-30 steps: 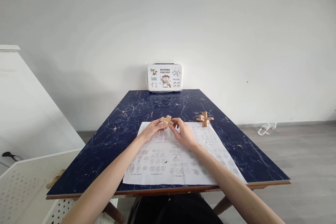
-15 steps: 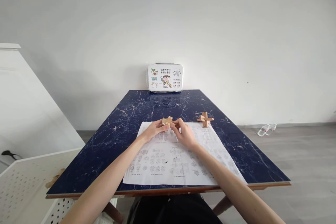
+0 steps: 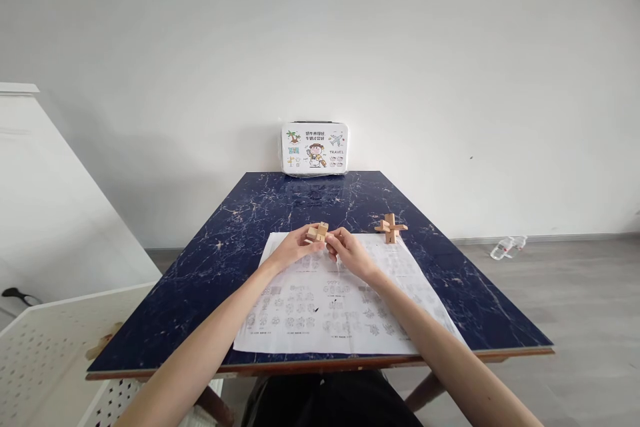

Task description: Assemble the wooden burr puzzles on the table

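Between my two hands, over the far part of a printed paper sheet (image 3: 310, 333), is a small wooden burr puzzle (image 3: 319, 233) of interlocked pale blocks. My left hand (image 3: 294, 247) is closed on its left side, thumb along the near edge. My right hand (image 3: 349, 252) pinches its right side with thumb and bent fingers. Part of the puzzle is hidden behind the fingers. To the right, at the sheet's far corner, a second wooden puzzle (image 3: 391, 229) stands with crossed bars sticking out.
The dark blue marbled table (image 3: 210, 233) carries a white cartoon-printed case (image 3: 315, 149) against the wall. A white perforated basket (image 3: 45, 340) with wooden pieces (image 3: 103, 343) sits low at left. Plastic bottles (image 3: 508, 247) lie on the floor at right.
The puzzle in my hands has turned a little, showing more of its front faces. My right fingers have shifted on it. The second puzzle has stayed in place.
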Available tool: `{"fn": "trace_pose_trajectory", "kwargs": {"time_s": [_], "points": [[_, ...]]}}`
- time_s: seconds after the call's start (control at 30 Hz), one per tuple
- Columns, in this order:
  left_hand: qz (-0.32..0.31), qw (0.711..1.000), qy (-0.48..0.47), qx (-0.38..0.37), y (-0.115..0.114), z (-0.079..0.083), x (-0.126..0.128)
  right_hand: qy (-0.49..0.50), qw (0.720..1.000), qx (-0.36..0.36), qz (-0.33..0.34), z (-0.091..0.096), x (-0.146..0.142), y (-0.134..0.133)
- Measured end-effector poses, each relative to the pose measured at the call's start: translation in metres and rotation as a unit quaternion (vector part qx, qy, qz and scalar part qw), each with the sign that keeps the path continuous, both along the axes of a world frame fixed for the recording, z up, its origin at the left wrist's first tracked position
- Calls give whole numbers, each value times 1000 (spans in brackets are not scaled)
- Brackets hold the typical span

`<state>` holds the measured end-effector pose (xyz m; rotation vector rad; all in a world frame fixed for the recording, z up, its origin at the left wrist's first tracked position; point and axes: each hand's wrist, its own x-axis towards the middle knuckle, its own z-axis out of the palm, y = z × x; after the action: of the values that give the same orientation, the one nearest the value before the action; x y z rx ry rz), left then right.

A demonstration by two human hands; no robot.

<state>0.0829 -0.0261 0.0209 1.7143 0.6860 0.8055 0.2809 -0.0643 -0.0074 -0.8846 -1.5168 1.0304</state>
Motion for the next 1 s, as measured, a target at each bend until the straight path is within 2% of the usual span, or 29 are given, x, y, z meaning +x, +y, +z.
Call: {"fn": "trace_pose_trajectory", "kwargs": {"time_s": [0.23,0.33,0.4,0.5,0.6,0.67,0.77,0.87,1.0], "points": [[16,994,22,109,-1,1,1,70,995,-60,38,8,2,-2],[23,995,27,96,3,-3,2,87,993,-77,25,6,1,-2],[42,995,27,82,6,-7,3,141,985,-99,18,3,0,1],[97,993,35,63,9,-12,5,275,950,-149,14,-3,2,9],[146,987,45,50,9,-11,5,397,893,-212,-18,-9,12,19],[157,985,54,48,7,-9,4,456,853,-251,-47,-13,19,25],[154,985,65,42,6,-6,4,523,809,-259,-73,-18,27,30],[151,986,64,42,6,-6,4,553,792,-246,-84,-20,30,31],[147,986,58,45,8,-9,3,546,801,-240,-40,-17,27,28]]}}
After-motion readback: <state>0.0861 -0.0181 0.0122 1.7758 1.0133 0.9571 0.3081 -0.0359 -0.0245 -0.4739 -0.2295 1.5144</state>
